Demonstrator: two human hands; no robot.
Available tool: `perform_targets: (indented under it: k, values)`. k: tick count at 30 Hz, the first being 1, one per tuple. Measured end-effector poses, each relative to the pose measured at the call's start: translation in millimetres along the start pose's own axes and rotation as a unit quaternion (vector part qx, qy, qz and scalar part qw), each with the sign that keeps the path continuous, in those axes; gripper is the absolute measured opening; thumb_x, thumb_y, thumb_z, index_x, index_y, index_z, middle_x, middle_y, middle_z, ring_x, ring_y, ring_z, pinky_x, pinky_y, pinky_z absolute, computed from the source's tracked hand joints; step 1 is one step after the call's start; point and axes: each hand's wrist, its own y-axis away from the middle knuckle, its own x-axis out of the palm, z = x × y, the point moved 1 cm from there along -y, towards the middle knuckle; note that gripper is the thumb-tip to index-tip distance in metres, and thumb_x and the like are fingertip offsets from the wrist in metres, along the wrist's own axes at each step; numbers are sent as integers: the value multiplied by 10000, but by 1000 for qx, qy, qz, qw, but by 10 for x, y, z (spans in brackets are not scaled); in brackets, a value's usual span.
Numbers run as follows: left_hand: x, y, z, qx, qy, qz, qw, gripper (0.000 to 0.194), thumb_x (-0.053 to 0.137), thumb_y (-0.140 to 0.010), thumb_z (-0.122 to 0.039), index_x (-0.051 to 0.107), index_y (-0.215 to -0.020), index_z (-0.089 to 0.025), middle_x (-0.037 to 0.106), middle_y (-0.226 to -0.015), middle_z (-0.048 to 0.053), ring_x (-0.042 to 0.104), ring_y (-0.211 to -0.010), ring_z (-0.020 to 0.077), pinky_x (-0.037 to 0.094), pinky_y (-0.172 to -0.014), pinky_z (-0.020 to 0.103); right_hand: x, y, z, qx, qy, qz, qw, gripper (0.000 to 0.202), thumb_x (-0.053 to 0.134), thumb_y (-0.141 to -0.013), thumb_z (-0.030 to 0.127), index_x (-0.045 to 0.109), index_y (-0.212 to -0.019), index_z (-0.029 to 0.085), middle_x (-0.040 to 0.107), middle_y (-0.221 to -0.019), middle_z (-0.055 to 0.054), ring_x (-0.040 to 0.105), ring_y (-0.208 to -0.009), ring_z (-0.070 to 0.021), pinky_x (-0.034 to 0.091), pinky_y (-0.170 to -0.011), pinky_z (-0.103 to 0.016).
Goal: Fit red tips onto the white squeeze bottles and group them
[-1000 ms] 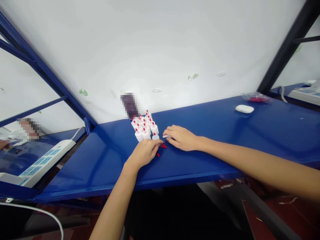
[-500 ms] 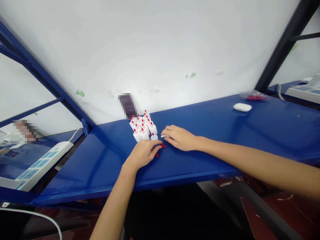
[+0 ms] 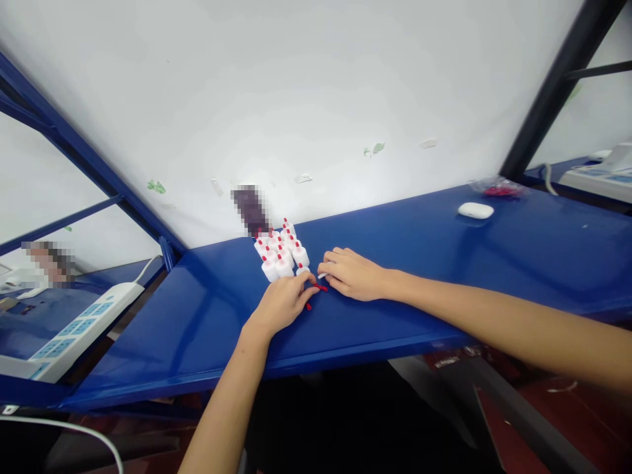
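Note:
My left hand [image 3: 281,304] has thumb and forefinger pinched at a small red cap [image 3: 320,287] on the table. Another red cap [image 3: 309,307] lies just below those fingertips. Between the curled fingers of my right hand [image 3: 353,273] is a small thin white piece [image 3: 322,276]; its exact kind is too small to make out. Beyond my left hand, several white bottles [image 3: 284,266] with red tips stand upright in a tight group. The nearest, a low white piece with a red tip [image 3: 302,268], is partly hidden by my left fingers.
A blurred dark upright object [image 3: 251,209] leans at the wall behind the bottles. To the right on the blue table [image 3: 395,243] lie a white rounded case [image 3: 475,210] and a clear bag with red pieces [image 3: 498,189]. A power strip [image 3: 74,332] is at left.
My left fingertips have shifted slightly left and up, showing more of the red cap. The white piece in my right hand has tilted a little. The camera view has moved slightly.

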Motion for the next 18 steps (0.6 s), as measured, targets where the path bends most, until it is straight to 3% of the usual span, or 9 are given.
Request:
perform_targets:
  k: [7,13,18]
  values:
    - [19,3,15,14,-11,-20,1000,203,446,-983,-356,603,-1021,-233,634,-712,-11,591,-622,150,384,-599,234,7,4,-21,12,-29,1,1000,186,419,-948,187,602,-975,176,570,-1007,-96,486,-846,-207,355,-767,-340]
    - [24,-1,8,15,-10,-23,1000,201,435,-985,-315,616,-1018,-235,628,-681,-19,584,-594,144,370,-580,231,-3,7,-18,10,-31,3,999,185,417,-947,185,600,-967,175,569,-1006,-97,489,-863,-210,356,-774,-338]
    - [17,-10,-13,7,17,-57,998,178,453,-980,-319,587,-1042,-219,598,-607,-50,559,-540,125,343,-561,223,2,2,-10,7,-21,-4,1000,201,402,-958,198,599,-986,171,570,-983,-91,489,-855,-207,357,-778,-338]
